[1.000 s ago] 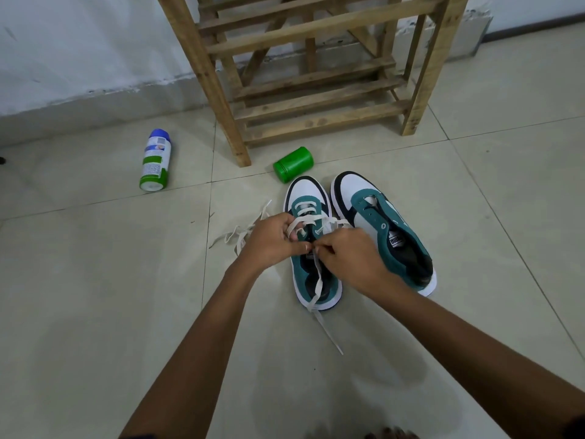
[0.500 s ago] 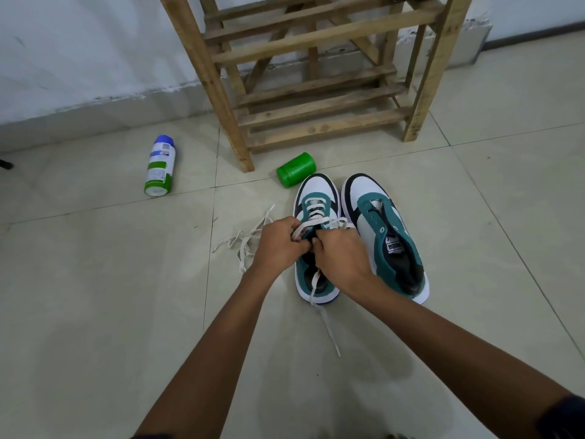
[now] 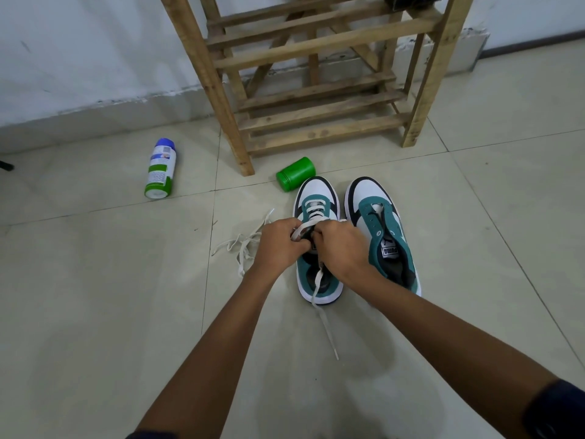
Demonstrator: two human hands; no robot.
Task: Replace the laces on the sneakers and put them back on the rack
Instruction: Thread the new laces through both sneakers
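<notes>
Two teal, white and black sneakers stand side by side on the tiled floor. The left sneaker [image 3: 317, 193] has a white lace [image 3: 315, 212] through its lower eyelets. My left hand [image 3: 278, 245] pinches a strand of that lace over the tongue. My right hand [image 3: 340, 248] grips the lace beside it; one end trails down past the heel [image 3: 327, 331]. The right sneaker [image 3: 384, 232] has no lace. A loose white lace [image 3: 243, 245] lies on the floor left of my left hand. The wooden rack [image 3: 316, 90] stands behind.
A green cylindrical cap [image 3: 296, 174] lies at the rack's front leg, close to the left sneaker's toe. A white and green spray can [image 3: 160, 168] lies on the floor to the left. The white wall [image 3: 79, 58] runs behind the rack.
My hands have drawn closer together over the left sneaker's tongue, working the lace. The view has shifted slightly; the sneakers stay in place.
</notes>
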